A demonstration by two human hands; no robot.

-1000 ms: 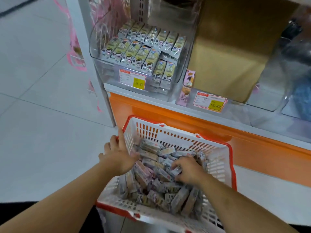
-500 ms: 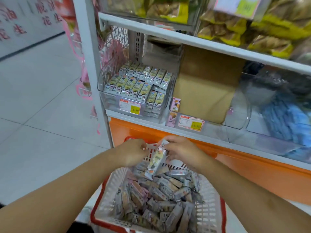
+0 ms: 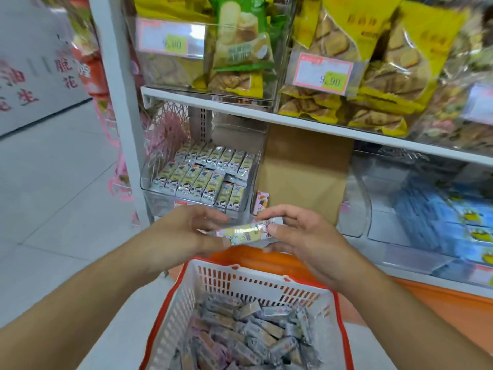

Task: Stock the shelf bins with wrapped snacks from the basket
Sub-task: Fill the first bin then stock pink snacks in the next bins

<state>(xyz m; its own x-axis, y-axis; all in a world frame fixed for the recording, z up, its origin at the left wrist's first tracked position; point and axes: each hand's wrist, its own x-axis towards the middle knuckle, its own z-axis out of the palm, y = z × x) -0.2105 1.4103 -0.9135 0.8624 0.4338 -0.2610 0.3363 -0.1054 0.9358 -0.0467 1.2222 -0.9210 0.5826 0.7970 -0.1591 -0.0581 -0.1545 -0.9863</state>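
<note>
A wrapped snack bar point(image 3: 244, 233) lies level between both hands, above the basket and in front of the low shelf. My left hand point(image 3: 184, 236) pinches its left end with thumb and fingers. My right hand point(image 3: 296, 236) grips its right end. Below them stands the white basket with a red rim point(image 3: 170, 303), holding several wrapped snacks point(image 3: 248, 335). Behind the hands, a clear shelf bin point(image 3: 149, 180) holds neat rows of the same kind of bars point(image 3: 202, 174).
A brown cardboard sheet point(image 3: 304, 177) fills the slot right of the bin. Blue packs point(image 3: 442, 222) sit in the clear bin further right. Yellow and green snack bags point(image 3: 373, 62) crowd the upper shelf. An orange shelf base point(image 3: 453, 303) runs below; white floor tiles point(image 3: 53, 196) lie to the left.
Both hands left the basket's pile and rose with one snack bar. The bar turned from upright to level. My view tilted up, showing the upper shelf.
</note>
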